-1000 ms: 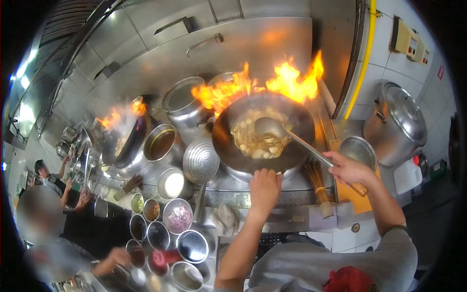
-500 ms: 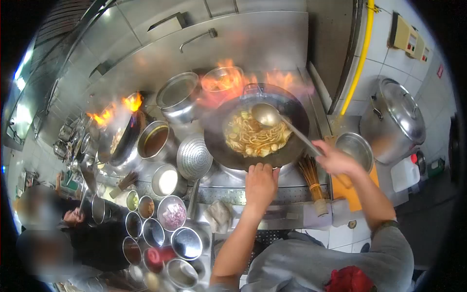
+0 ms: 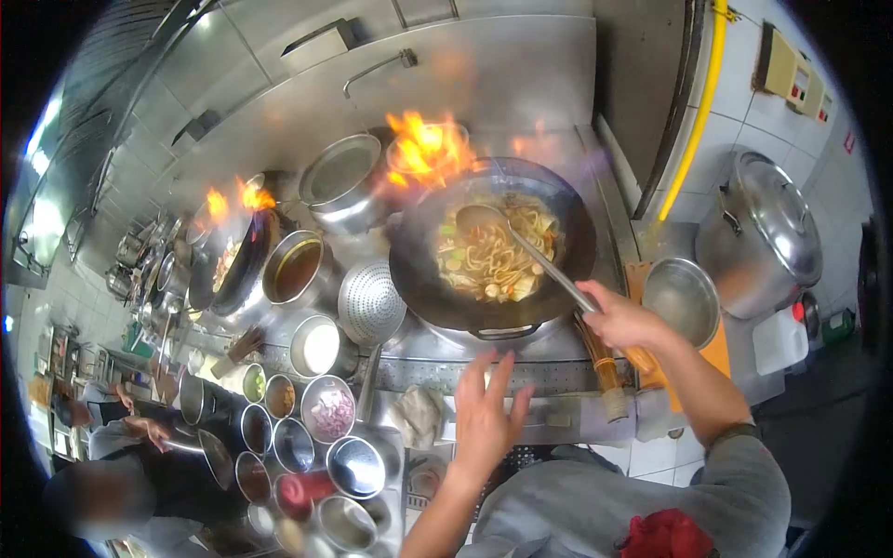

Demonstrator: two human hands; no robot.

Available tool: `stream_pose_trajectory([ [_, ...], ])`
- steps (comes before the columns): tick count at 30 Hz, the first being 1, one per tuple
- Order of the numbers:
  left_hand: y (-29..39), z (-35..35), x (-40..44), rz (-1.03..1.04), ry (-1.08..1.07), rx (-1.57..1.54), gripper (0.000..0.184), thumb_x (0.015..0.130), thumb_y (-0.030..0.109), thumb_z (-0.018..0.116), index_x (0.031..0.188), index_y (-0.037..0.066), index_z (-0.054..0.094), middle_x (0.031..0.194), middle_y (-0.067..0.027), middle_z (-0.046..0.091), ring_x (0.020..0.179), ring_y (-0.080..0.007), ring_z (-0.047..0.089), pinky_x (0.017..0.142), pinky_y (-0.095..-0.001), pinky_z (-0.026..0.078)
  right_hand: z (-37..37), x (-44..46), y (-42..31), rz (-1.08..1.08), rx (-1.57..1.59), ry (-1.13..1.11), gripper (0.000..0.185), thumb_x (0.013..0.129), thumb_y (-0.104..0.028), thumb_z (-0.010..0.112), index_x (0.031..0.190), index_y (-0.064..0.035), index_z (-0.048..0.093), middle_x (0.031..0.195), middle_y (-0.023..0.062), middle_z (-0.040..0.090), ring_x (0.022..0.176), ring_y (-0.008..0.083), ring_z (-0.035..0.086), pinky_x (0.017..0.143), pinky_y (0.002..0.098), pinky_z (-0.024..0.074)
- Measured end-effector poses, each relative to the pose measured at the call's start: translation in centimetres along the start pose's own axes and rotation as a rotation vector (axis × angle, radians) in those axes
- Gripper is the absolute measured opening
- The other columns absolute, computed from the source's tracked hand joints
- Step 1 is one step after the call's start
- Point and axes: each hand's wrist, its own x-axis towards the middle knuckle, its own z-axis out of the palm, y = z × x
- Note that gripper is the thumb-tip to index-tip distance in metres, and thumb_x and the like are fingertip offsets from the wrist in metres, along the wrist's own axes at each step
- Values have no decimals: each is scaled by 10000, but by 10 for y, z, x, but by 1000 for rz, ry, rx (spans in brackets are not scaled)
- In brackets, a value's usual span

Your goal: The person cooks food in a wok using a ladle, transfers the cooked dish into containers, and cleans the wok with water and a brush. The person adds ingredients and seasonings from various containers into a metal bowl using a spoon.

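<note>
"What did we log inside the round black metal wok?"
"Pale, strand-like noodles; a long steel ladle, right hand wrapped round its shaft."
"Left hand?"
"Spread, empty, just before the wok. We judged spillage possible, rim unheld, were the ladle shoved."

Left hand up front, fingers spread and slightly bent, pointing forward; thumb splayed inward, back of hand to camera; left forearm comes forward from the bottom edge; right hand curled in a closed grip; right forearm angled forward and inward, right elbow bent out to the side.
</note>
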Motion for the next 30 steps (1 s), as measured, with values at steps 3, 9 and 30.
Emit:
stream_pose_trajectory([
  [3, -10, -23, -52, -121, -144, -205, 374, 847, 112, 738, 1192, 13, 633, 1155, -192, 638, 1072, -374, 617, 914, -423, 496, -36, -36, 14, 54, -13, -80, 570, 967, -137, 505, 1503, -144, 309, 772, 28, 536, 541, 123, 504, 478, 298, 445],
  [9, -7, -30, -105, -381, -312, -339, 318, 847, 116, 745, 1141, 27, 665, 1061, -174, 677, 980, -363, 660, 854, -396, 525, -14, 3, 1, 15, -90, 46, 539, 988, -169, 513, 1486, -125, 311, 765, 37, 549, 566, 138, 530, 503, 331, 456],
  [30, -19, -42, -115, -481, -223, -209, 286, 863, 107, 724, 1129, 27, 659, 1020, -166, 676, 936, -357, 655, 807, -392, 523, -59, -33, -6, 141, -143, -16, 518, 981, -191, 528, 1463, -146, 345, 789, 57, 564, 620, 146, 564, 552, 346, 471],
])
